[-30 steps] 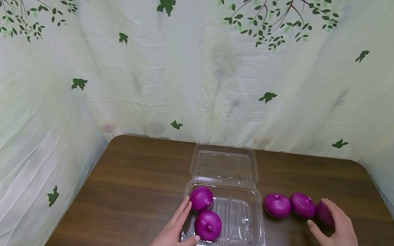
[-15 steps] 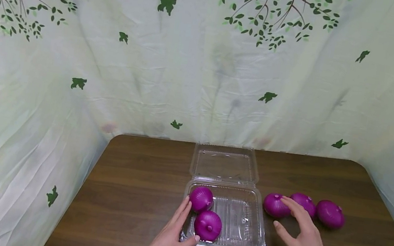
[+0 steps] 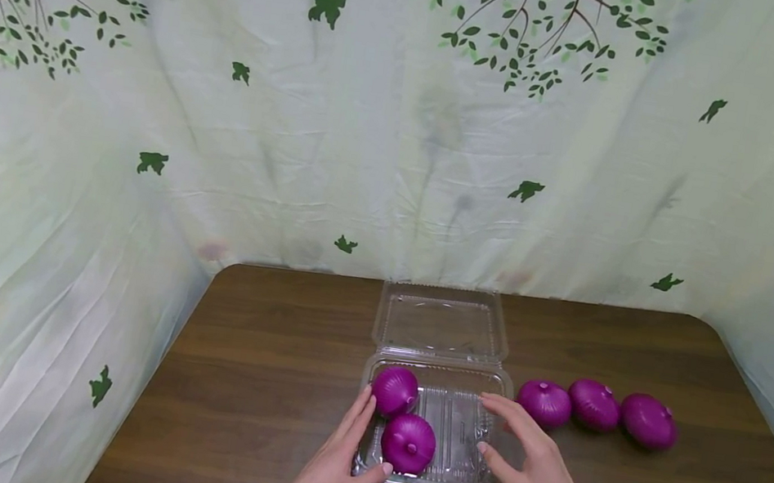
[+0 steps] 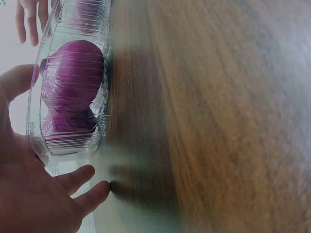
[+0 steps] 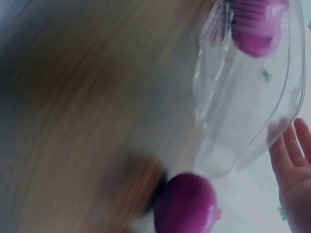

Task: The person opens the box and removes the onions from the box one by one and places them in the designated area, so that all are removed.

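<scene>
We see a clear plastic box (image 3: pixel 460 429) on the brown wooden bench (image 3: pixel 255 388), its lid (image 3: pixel 442 325) folded back on the far side, towards the cloth. In the left half of the box sit two purple onions, the far onion (image 3: pixel 395 391) and the near onion (image 3: pixel 408 443), close against each other; the near one turns its stubby end towards us.

The left hand (image 3: pixel 335 461) is at the box's left side, fingers straight and spread, thumb by the near left corner. From the left wrist we see its palm facing the ribbed wall, with the two onions showing through the plastic.

The right hand (image 3: pixel 540 473) is over the right part of the box and its right edge, fingers and thumb apart with nothing between them. We cannot tell whether its fingertips touch the plastic.

To the right of the box, three more purple onions lie on the bench in a row: the left-end onion (image 3: pixel 544 404) just beside the box, then the middle onion (image 3: pixel 594 404), then the right-end onion (image 3: pixel 649 421). Behind the bench hangs a pale cloth (image 3: pixel 386 142) printed with leafy branches (image 3: pixel 576 4) and dark green leaves. In the right wrist view the bench is blurred.
</scene>
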Action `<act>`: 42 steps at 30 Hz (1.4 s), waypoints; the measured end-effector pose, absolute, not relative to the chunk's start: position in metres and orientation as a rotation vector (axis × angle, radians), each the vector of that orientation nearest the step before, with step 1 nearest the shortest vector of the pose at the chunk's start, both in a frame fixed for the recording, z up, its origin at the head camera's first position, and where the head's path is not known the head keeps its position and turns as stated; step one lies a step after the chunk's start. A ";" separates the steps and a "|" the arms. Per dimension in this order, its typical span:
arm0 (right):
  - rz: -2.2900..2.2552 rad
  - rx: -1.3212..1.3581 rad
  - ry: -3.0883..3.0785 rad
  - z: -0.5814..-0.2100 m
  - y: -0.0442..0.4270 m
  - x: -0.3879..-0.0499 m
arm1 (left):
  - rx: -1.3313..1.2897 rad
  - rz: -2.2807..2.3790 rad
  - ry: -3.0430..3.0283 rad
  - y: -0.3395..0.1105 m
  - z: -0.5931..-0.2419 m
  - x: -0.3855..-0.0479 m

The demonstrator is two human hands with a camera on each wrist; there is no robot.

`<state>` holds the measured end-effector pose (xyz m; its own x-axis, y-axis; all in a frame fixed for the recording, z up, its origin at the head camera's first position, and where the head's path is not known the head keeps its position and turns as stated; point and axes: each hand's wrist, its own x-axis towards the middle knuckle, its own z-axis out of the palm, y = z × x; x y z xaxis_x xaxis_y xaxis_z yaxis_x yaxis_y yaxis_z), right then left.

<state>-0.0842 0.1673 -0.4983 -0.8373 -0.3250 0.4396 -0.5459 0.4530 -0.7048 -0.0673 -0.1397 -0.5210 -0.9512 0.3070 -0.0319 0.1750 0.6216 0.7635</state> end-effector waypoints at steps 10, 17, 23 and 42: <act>1.290 0.768 -2.578 -0.498 0.131 -0.081 | 0.425 1.242 2.686 -0.139 -0.521 -0.067; 1.234 0.723 -2.759 -0.500 0.113 -0.083 | 0.422 1.244 2.690 -0.139 -0.521 -0.067; 1.201 0.765 -2.888 -0.504 0.102 -0.088 | 0.458 1.257 2.690 -0.139 -0.520 -0.067; 1.251 0.734 -2.937 -0.510 0.084 -0.096 | 0.443 1.266 2.682 -0.139 -0.521 -0.068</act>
<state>-0.0962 0.0839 -0.5101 -0.8910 -0.4511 0.0508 -0.3492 0.6096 -0.7116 -0.0676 -0.1385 -0.5215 -0.9464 0.3230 -0.0036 0.2025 0.6018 0.7726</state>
